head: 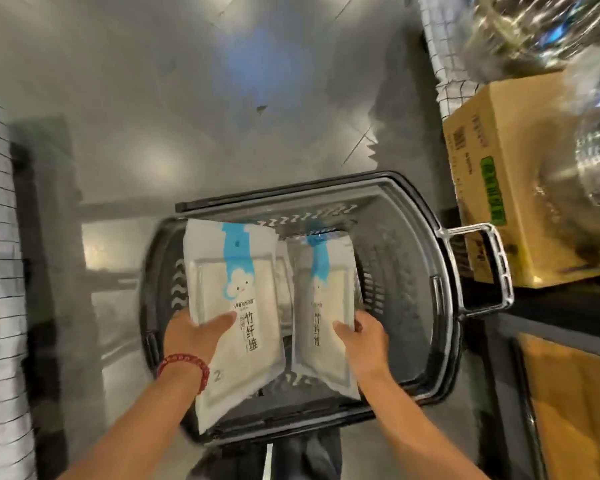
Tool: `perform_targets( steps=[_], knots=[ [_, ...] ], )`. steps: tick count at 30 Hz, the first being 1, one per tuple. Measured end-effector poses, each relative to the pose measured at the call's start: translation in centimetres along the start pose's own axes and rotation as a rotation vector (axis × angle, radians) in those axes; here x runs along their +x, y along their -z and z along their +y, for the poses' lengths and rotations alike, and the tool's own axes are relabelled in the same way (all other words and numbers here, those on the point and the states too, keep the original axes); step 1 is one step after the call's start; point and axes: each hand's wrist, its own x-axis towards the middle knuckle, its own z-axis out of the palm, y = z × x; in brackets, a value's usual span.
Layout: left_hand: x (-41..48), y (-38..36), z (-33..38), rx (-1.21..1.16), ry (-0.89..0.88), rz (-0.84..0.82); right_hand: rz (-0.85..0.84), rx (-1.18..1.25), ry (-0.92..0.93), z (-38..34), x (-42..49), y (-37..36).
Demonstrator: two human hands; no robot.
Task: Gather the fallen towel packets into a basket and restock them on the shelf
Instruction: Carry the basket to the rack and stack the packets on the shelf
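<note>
Thumbs (222, 322) atop packets (236, 271), over basket (399, 258).

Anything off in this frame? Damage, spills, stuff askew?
Nothing much. Left hand grips the left packet, right hand the right packet, both intact-looking, over the basket. Only oddity: a small dark speck on the floor, too small to identify.

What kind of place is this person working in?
Probably a shop aisle or stockroom: a plastic shopping basket, a sealed towel packet in the left hand and a matching packet in the right hand, and a shelf at right carrying a cardboard carton.
</note>
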Motion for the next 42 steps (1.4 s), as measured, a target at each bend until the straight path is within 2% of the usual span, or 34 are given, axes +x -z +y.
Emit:
perform_targets(
  steps=[3, 11, 19, 23, 29, 36, 42],
  knots=[
    [-4.2, 2.5, 3.9, -0.009, -0.070, -0.048, 0.016, 0.094, 0.025, -2.4, -4.8, 3.2],
    [-17.9, 9.5, 13.9, -0.007, -0.316, -0.215, 0.213, 0.269, 0.131, -9.5, -20.2, 12.6],
    [-32.1, 10.0, 22.6, 0.054, -0.646, -0.463, 0.550, 0.481, 0.334, -10.9, -37.6, 23.8],
    [-39.4, 6.7, 25.8, 0.091, -0.777, -0.634, 0.682, 0.617, 0.376, -8.7, -44.0, 29.9],
    [-51.5, -3.4, 29.8, 0.124, -0.952, -0.934, 1.033, 0.699, 0.395, -3.8, -49.7, 40.8],
    [-62.3, -16.1, 29.4, 0.112, -0.941, -1.216, 1.392, 0.781, 0.369, 3.0, -51.8, 51.7],
    [-66.3, -25.3, 28.5, 0.226, -0.984, -1.329, 1.548, 0.831, 0.269, 7.1, -50.8, 56.7]
  ],
)
